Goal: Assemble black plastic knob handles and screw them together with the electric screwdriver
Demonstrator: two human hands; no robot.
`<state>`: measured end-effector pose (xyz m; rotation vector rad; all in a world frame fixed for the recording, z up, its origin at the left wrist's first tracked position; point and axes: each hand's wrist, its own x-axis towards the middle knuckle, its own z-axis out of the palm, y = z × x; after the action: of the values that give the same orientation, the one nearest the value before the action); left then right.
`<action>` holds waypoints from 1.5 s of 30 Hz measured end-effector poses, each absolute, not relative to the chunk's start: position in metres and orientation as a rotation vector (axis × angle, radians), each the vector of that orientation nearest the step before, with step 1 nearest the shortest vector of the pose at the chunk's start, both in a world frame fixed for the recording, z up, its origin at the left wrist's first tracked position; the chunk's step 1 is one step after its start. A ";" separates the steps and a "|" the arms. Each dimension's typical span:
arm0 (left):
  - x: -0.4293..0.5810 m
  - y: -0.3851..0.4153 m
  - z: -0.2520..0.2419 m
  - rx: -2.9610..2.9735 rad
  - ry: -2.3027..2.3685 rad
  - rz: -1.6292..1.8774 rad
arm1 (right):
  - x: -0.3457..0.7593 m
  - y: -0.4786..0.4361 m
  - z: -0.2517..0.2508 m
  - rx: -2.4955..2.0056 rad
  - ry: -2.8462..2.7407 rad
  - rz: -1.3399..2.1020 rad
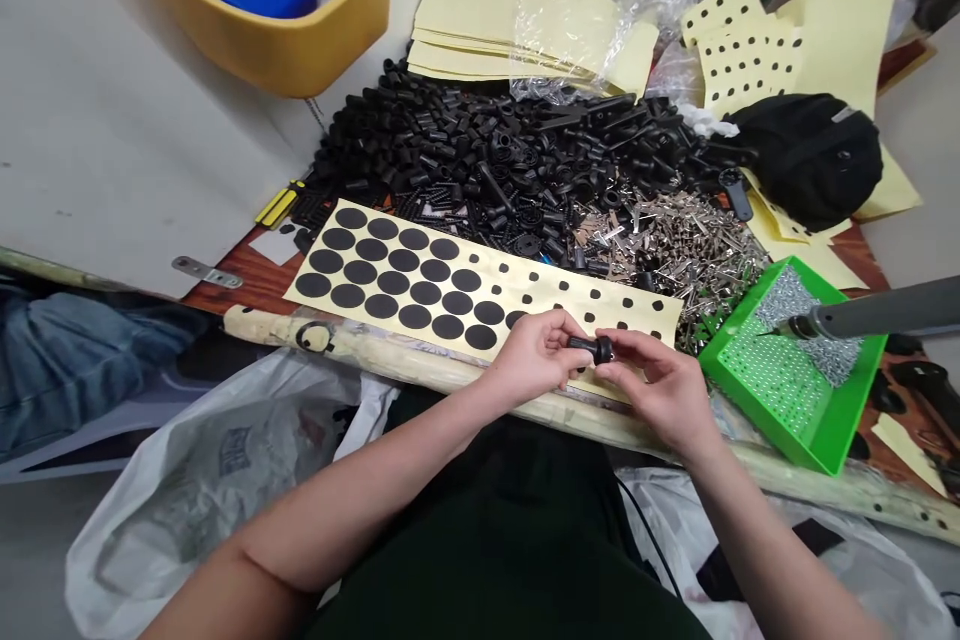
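Observation:
A small black plastic part [592,350], shaped like a stubby bolt with a wider head, is pinched between my left hand [529,356] and my right hand [651,390]. Both hands hover over the lower edge of a pale yellow sheet of round black stickers [480,292]. Its large dots sit at the left and its smaller ones at the right. Behind the sheet lies a heap of black plastic parts [480,170], which runs into a heap of silver metal pieces [675,250]. Part of the held piece is hidden by my fingers.
A green tray [780,390] holding screws sits at right under a grey electric screwdriver [877,312]. Farther back are a yellow basket [300,50], stacked yellow sheets [517,20] and a black pouch [810,160]. A pale wrapped pole [360,350] runs along the front.

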<state>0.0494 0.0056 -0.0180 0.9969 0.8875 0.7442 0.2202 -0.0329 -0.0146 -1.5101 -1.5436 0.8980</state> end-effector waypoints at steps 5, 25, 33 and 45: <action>0.049 0.004 -0.019 0.920 0.885 0.750 | 0.215 -0.034 -0.019 -1.483 -1.680 0.636; 0.044 0.008 -0.019 0.804 0.774 0.791 | 0.211 -0.025 -0.011 -1.507 -1.421 1.074; 0.043 0.011 -0.011 0.735 0.784 0.716 | 0.209 -0.028 -0.005 -1.353 -1.970 0.223; 0.035 0.006 -0.002 1.296 0.883 0.383 | 0.218 -0.039 -0.008 -1.519 -1.770 0.763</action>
<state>0.0348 0.0060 -0.0022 1.2962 0.8832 0.3833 0.2182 -0.0389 -0.0076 -1.5194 -1.7700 0.7634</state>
